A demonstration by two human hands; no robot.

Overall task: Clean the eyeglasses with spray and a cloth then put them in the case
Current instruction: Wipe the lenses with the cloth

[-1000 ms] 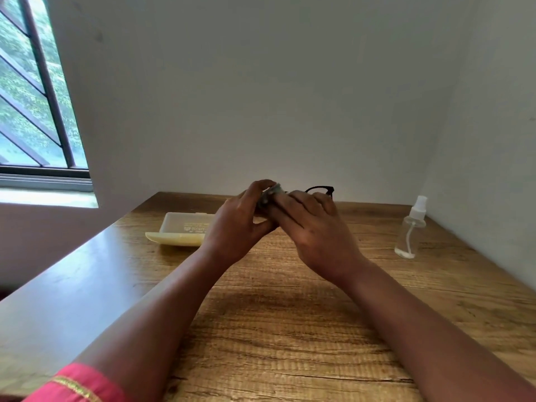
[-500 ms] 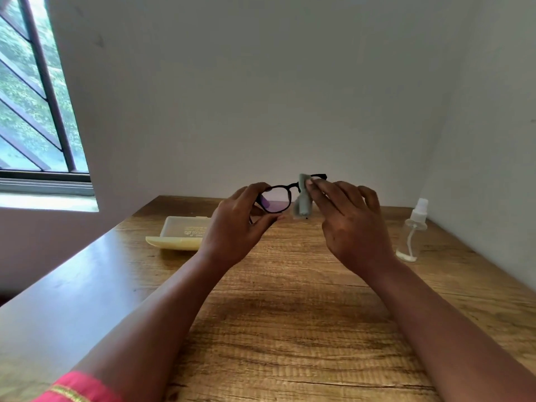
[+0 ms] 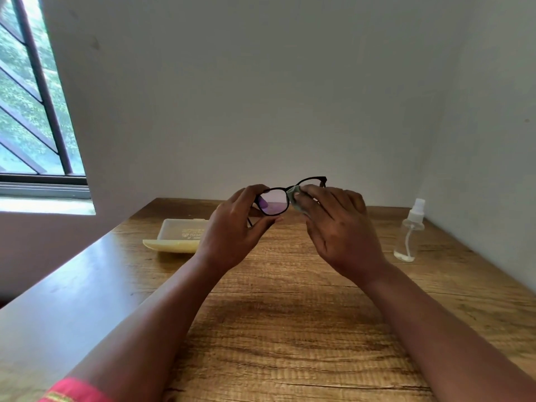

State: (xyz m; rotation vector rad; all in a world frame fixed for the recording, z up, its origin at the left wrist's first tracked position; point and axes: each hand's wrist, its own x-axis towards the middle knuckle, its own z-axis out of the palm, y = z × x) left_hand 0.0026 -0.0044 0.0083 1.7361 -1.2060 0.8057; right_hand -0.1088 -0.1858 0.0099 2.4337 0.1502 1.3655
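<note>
Black-framed eyeglasses [image 3: 274,202] are held up above the wooden table [image 3: 290,314]. My left hand [image 3: 232,230] pinches the frame at its left end, thumb below and fingers on top. My right hand [image 3: 339,227] holds a small grey-green cloth [image 3: 294,195] against the right lens, which the cloth and fingers mostly hide. An open pale yellow glasses case [image 3: 177,235] lies on the table behind my left hand. A clear spray bottle [image 3: 410,232] with a white nozzle stands upright at the right.
A white wall runs close behind the table and along its right side, just beyond the bottle. A barred window [image 3: 34,111] is at the far left. The table's left edge drops off near the case.
The hands moved apart: the cloth shifted from the left lens across to the right lens, and the left lens is now uncovered. The glasses stay held up at about the same height.
</note>
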